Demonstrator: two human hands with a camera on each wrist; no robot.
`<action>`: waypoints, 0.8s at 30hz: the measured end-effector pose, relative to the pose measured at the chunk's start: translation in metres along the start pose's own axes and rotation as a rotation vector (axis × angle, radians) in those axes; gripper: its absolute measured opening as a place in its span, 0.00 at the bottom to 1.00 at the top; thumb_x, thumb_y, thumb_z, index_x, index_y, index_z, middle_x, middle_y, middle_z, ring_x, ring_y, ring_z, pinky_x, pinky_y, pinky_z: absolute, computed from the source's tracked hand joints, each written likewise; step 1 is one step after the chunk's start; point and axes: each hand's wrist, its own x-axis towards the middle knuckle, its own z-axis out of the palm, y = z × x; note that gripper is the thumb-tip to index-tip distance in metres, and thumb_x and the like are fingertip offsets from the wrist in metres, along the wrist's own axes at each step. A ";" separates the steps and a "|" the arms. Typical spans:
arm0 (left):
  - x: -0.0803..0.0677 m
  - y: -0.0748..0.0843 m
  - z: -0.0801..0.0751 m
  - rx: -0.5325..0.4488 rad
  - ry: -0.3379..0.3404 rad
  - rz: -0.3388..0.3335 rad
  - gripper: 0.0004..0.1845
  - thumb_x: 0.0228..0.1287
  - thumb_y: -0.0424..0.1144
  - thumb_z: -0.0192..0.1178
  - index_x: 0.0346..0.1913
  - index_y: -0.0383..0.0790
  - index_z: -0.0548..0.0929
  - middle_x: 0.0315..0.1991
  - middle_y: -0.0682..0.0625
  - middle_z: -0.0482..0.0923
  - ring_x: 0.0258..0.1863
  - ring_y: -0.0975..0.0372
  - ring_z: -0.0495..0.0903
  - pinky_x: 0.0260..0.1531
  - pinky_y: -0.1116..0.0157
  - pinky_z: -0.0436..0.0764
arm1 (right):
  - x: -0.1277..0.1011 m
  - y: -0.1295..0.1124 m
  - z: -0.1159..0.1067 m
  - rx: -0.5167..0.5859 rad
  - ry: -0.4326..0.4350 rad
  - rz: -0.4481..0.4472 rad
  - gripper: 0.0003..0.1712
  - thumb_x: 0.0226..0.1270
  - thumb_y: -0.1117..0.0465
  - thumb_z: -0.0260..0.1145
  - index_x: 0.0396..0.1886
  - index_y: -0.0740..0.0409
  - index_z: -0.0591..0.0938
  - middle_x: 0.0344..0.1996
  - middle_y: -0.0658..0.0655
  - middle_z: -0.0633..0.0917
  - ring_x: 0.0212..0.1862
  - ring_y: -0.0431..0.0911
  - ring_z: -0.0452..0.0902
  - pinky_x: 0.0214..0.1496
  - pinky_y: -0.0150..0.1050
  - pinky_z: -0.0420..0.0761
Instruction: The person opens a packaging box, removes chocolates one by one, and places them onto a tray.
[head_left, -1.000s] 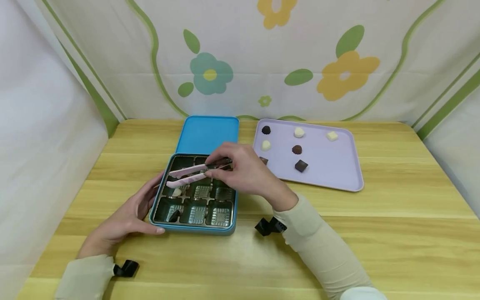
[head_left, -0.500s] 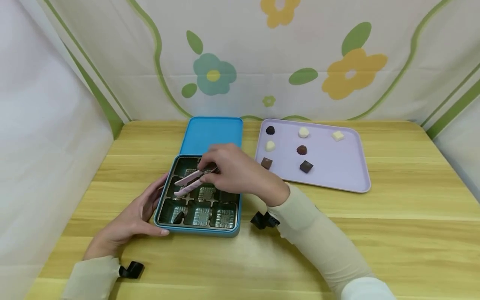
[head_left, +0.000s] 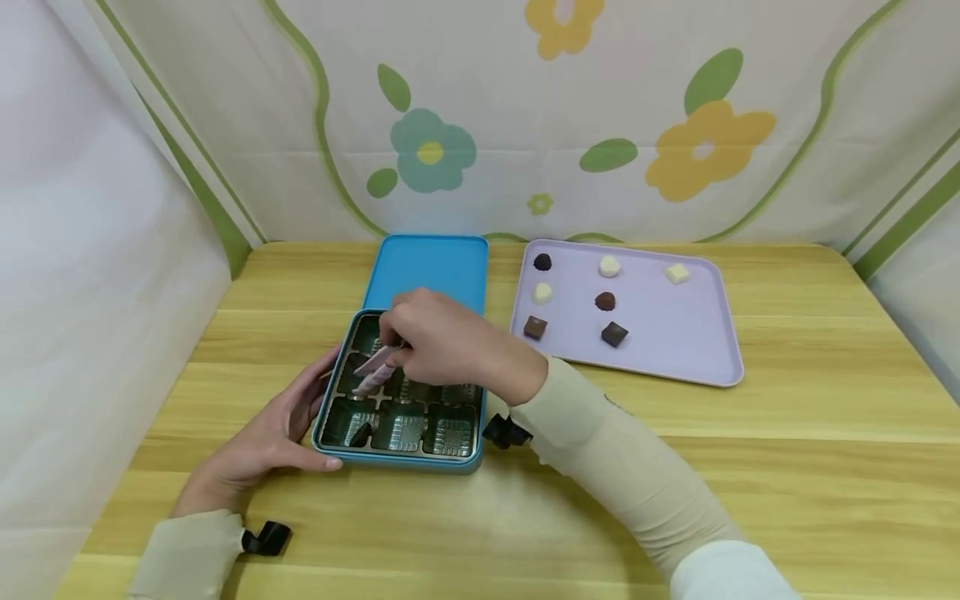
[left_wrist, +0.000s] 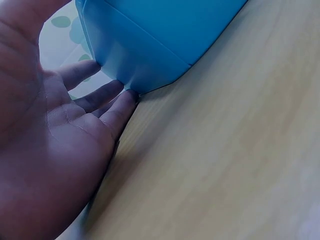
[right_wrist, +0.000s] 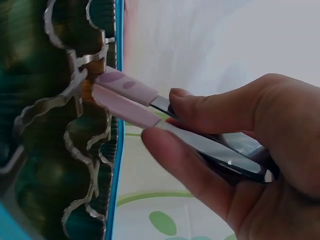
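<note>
Fingers (right_wrist: 172, 152) of the right hand (head_left: 442, 342) clamped on pink-tipped tongs (right_wrist: 132, 107); tongs point down into the left compartment of the middle row of the blue tin (head_left: 405, 467). Can't tell if their tips grip anything. Left hand (head_left: 262, 442): fingers spread, tips touching the tin's left wall, thumb by the near-left corner. Dark piece (head_left: 361, 434) sits in the near-left compartment. Blue lid (head_left: 427, 267) lies just behind the tin. Lavender tray (head_left: 667, 333), to the right on the worktop (head_left: 825, 417), carries seven chocolates (head_left: 614, 334), spaced apart.
</note>
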 end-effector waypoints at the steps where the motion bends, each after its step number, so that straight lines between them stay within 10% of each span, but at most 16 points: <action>1: 0.000 0.000 0.000 -0.003 0.003 -0.004 0.72 0.47 0.17 0.78 0.90 0.51 0.45 0.88 0.40 0.45 0.76 0.73 0.66 0.67 0.77 0.74 | -0.001 0.001 0.000 0.021 0.009 -0.002 0.07 0.77 0.65 0.68 0.44 0.58 0.92 0.42 0.54 0.88 0.45 0.45 0.80 0.48 0.36 0.81; 24: -0.001 0.002 0.002 -0.008 -0.007 0.003 0.73 0.48 0.18 0.78 0.90 0.52 0.43 0.89 0.41 0.39 0.78 0.77 0.61 0.69 0.79 0.69 | -0.052 0.047 0.006 0.598 0.325 0.100 0.07 0.70 0.65 0.76 0.45 0.59 0.92 0.38 0.55 0.90 0.31 0.44 0.88 0.38 0.41 0.87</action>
